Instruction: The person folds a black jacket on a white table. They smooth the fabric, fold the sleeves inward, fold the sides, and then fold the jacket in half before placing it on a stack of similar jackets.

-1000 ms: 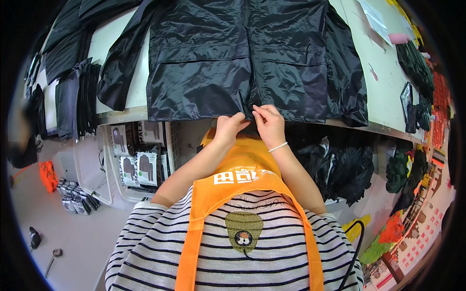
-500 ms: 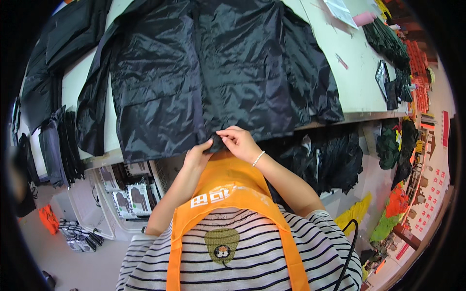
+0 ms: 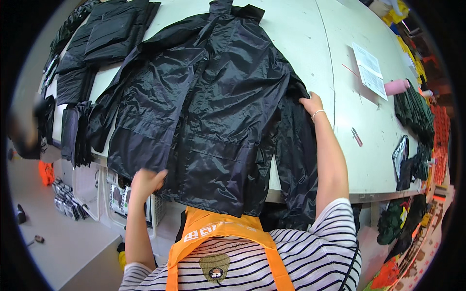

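A shiny black jacket (image 3: 218, 111) lies spread on the white table, collar at the far side and hem hanging over the near edge. My right hand (image 3: 312, 104), wearing a beaded bracelet, is closed on the jacket's right-hand sleeve near the shoulder. That sleeve hangs down past the table edge. My left hand (image 3: 147, 183) is at the lower left of the jacket, by the hem. It is blurred and its thumb points right; whether it grips the cloth cannot be told.
Folded black garments (image 3: 111, 34) are stacked at the far left. On the white table (image 3: 335, 160) to the right are a paper sheet (image 3: 370, 68), a pink roll (image 3: 397, 87), small snips (image 3: 357, 137) and dark green cloth (image 3: 412, 111). Packaged goods (image 3: 68, 199) sit on the floor at left.
Both hands have left the hem's middle, where they were together. My right hand has moved up and right to the sleeve, my left hand leftward. More of the jacket, including its collar, shows.
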Demonstrator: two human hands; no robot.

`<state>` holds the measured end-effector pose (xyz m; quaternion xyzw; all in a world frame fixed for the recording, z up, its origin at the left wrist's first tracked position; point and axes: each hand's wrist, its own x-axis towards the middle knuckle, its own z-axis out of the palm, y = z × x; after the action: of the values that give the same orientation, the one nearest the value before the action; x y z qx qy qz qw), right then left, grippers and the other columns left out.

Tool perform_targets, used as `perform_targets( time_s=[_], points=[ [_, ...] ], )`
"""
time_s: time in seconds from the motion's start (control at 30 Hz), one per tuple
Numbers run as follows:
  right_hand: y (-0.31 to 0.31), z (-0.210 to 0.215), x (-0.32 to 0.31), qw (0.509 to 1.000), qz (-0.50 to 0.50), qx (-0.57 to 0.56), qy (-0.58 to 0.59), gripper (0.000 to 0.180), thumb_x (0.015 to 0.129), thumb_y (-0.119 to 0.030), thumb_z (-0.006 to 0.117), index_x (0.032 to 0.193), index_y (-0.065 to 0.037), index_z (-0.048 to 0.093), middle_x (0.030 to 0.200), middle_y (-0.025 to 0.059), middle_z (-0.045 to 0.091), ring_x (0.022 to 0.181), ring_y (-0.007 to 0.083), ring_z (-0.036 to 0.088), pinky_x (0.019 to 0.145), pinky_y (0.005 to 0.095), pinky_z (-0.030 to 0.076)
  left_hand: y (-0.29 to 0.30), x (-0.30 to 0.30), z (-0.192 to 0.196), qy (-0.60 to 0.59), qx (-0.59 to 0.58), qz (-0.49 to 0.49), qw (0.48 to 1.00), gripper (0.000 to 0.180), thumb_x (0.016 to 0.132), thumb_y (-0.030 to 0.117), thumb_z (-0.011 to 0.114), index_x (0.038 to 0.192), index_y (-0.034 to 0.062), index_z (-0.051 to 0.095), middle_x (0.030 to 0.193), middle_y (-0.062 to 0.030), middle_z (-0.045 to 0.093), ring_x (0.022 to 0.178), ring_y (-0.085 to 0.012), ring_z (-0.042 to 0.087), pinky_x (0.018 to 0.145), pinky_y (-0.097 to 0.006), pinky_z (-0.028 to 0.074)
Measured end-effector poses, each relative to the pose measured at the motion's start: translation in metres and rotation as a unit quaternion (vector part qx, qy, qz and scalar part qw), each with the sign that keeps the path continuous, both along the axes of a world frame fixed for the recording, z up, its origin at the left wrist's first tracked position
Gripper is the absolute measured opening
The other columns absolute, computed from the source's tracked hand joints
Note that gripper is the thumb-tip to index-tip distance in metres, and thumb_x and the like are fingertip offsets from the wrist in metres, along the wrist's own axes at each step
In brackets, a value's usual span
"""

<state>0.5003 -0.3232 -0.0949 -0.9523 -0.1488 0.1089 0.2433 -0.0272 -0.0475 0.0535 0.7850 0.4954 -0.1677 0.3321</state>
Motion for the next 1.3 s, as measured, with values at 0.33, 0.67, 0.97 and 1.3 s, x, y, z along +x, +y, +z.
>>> perform_targets(
  time_s=[0.33,0.67,0.97,1.3],
  points=[
    [0.088,0.153,-0.243,0.782,0.397,0.419,0.235,0.04,0.084,-0.017,0.063,0.117,0.005,0.055,0.098,0.0195,0.067,0.087,0.0285,0.066,0.078,0.0345,0.051,-0.029,0.211,0.03,-0.352,-0.054,-0.001,0.934,0.032,0.077,0.013,0.065,0.101,-0.0066,0.058,0.092,-0.0109,0.063,0.08,-0.0175,0.058,0.071,-0.029,0.047],
    [0.126,-0.058,-0.191,0.949,0.139,0.201,0.2,0.027,0.092,-0.015,0.052,0.115,-0.003,0.06,0.109,0.0104,0.062,0.092,0.024,0.059,0.08,0.0335,0.049,-0.054,0.028,0.232,-0.696,-0.135,0.049,0.704,0.045,0.071,0.003,0.051,0.115,-0.0058,0.055,0.108,-0.0126,0.061,0.098,-0.0203,0.058,0.09,-0.03,0.044],
    [0.058,-0.017,-0.247,0.977,0.109,0.157,0.099,0.033,0.09,-0.015,0.054,0.12,-0.002,0.055,0.116,0.0135,0.056,0.101,0.0273,0.052,0.086,0.0345,0.044,-0.024,-0.114,0.322,-0.301,0.436,-0.206,0.823,0.065,0.063,0.019,0.077,0.118,-0.0006,0.048,0.103,-0.013,0.061,0.095,-0.0233,0.06,0.086,-0.033,0.046],
    [-0.177,0.24,-0.352,0.996,0.0,0.092,-0.004,0.041,0.087,-0.015,0.056,0.125,-0.001,0.049,0.124,0.0169,0.049,0.111,0.0309,0.044,0.094,0.0355,0.038,0.005,-0.188,0.246,-0.218,0.563,-0.399,0.69,0.024,0.068,0.003,0.07,0.091,0.0029,0.065,0.104,-0.014,0.061,0.096,-0.028,0.058,0.086,-0.051,0.047]
  ],
)
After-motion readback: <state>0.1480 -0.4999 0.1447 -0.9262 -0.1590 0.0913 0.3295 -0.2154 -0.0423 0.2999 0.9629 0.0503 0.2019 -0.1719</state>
